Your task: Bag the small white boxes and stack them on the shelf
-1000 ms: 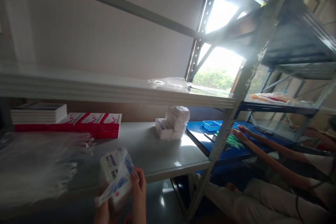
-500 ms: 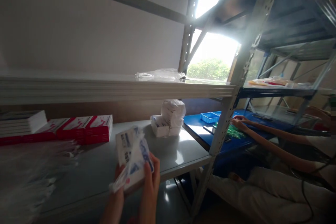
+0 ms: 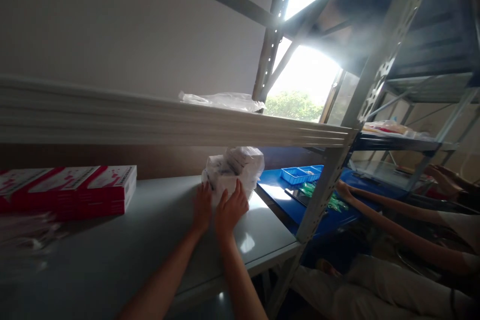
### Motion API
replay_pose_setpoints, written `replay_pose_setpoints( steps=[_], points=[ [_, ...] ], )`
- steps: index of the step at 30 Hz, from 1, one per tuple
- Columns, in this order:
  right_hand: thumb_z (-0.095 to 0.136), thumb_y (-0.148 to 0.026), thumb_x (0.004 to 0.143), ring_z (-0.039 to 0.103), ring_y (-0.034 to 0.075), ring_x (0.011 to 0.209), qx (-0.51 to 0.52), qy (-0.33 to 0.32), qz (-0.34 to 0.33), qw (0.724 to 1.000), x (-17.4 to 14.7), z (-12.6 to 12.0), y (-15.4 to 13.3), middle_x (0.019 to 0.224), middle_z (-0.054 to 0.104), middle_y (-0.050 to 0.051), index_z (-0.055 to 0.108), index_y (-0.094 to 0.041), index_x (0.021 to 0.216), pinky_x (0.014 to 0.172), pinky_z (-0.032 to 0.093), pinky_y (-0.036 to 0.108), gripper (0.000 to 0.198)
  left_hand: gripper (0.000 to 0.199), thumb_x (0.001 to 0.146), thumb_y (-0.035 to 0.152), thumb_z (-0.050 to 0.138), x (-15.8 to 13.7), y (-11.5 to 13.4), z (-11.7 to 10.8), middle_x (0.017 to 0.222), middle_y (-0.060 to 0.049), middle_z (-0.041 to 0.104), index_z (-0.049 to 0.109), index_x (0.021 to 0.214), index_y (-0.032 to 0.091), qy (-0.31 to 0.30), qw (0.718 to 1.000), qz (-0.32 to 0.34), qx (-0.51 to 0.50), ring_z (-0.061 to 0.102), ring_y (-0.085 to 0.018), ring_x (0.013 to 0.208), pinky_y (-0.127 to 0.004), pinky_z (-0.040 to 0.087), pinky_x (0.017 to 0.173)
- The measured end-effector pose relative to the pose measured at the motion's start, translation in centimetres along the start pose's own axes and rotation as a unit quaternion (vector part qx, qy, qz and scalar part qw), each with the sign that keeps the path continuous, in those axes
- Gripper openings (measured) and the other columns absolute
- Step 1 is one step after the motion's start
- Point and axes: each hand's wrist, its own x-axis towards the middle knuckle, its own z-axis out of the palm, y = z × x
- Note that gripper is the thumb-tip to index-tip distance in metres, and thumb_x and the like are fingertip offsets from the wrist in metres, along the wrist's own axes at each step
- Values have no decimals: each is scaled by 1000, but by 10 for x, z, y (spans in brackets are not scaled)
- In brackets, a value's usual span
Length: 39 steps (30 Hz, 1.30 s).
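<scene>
Both my arms reach forward over the grey shelf (image 3: 123, 240). My left hand (image 3: 202, 206) and my right hand (image 3: 230, 208) rest side by side on a small white packet in clear plastic (image 3: 222, 180), pressed against the pile of white bagged packets (image 3: 240, 162) at the shelf's far right. Fingers of both hands curl around the packet's near side. How firmly they grip it is hard to see.
Red and white boxes (image 3: 75, 187) line the shelf's back left, with clear plastic bags (image 3: 22, 240) in front. Above runs a white shelf board (image 3: 168, 125) carrying a plastic bag (image 3: 225, 101). Beyond a metal upright (image 3: 326, 185), another person's arms (image 3: 393, 210) work over a blue table (image 3: 292, 195).
My hands, which held the packet up close in front of me, have moved forward and right and set it down against the pile. The view has turned right.
</scene>
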Motion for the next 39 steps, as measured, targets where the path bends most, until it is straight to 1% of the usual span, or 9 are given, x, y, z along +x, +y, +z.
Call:
replay_pose_setpoints(
  steps=[3, 8, 12, 18, 24, 27, 31, 36, 39],
  points=[
    [24, -44, 98, 38, 32, 131, 7, 27, 50, 998, -4, -6, 4, 139, 47, 19, 43, -15, 137, 102, 26, 54, 53, 58, 95, 35, 38, -10, -9, 1, 157, -11, 19, 25, 148, 15, 1, 999, 33, 26, 3, -24, 147, -48, -4, 118],
    [25, -41, 95, 49, 31, 119, 65, -14, 109, 992, 7, -3, 24, 126, 58, 16, 57, -15, 123, 98, 34, 49, 50, 70, 90, 37, 50, -4, -8, 5, 157, -13, 18, 22, 149, 12, -25, 997, 66, -29, 10, -26, 146, -43, 9, 120],
    [31, -37, 92, 51, 28, 116, 111, -36, 95, 989, 1, 7, 36, 126, 55, 19, 59, -10, 123, 97, 38, 43, 49, 66, 91, 35, 48, 1, -14, 4, 153, -14, 31, 26, 149, 13, -67, 992, 84, -66, 29, -26, 141, -44, 20, 118],
    [36, -28, 89, 53, 24, 111, 108, -48, 49, 992, -4, 10, 39, 119, 58, 17, 60, -10, 123, 98, 40, 40, 46, 54, 93, 33, 43, 4, -15, 0, 143, -18, 46, 42, 142, 10, -63, 993, 86, -57, 43, -31, 132, -42, 30, 111],
    [35, -20, 86, 56, 24, 109, 71, -82, 17, 994, -1, 14, 40, 115, 60, 17, 60, -10, 124, 95, 42, 37, 47, 72, 89, 34, 52, 2, -10, -1, 144, -17, 45, 22, 151, 14, -63, 992, 83, -66, 49, -30, 127, -41, 36, 107],
    [36, -16, 83, 54, 25, 114, 42, -112, 4, 993, -2, 15, 36, 121, 58, 17, 55, -12, 130, 95, 42, 38, 51, 74, 86, 32, 56, 1, -8, -2, 143, -15, 47, 23, 151, 18, -66, 993, 85, -51, 49, -29, 126, -41, 35, 107],
    [36, -16, 82, 51, 28, 117, -2, -89, 13, 996, -3, 5, 28, 124, 56, 15, 54, -17, 132, 97, 38, 46, 53, 70, 88, 35, 52, -1, -8, 1, 146, -18, 41, 25, 149, 14, -63, 992, 95, -44, 43, -29, 132, -44, 32, 110],
    [32, -41, 91, 32, 33, 134, 35, 130, 142, 981, 24, -6, 53, 143, 40, 18, 39, -18, 141, 105, 27, 55, 55, 77, 87, 47, 53, -2, -13, 7, 154, -16, 24, 19, 149, 16, 22, 992, 126, -21, 19, -26, 144, -44, 13, 119],
    [20, -57, 92, 38, 30, 130, 180, 24, 211, 961, 55, 1, 91, 139, 45, 17, 36, -14, 141, 102, 35, 50, 68, 86, 84, 52, 57, 1, -16, 7, 159, -13, 4, 12, 151, 20, 58, 994, 94, -3, 1, -26, 147, -44, 3, 119]
  ],
)
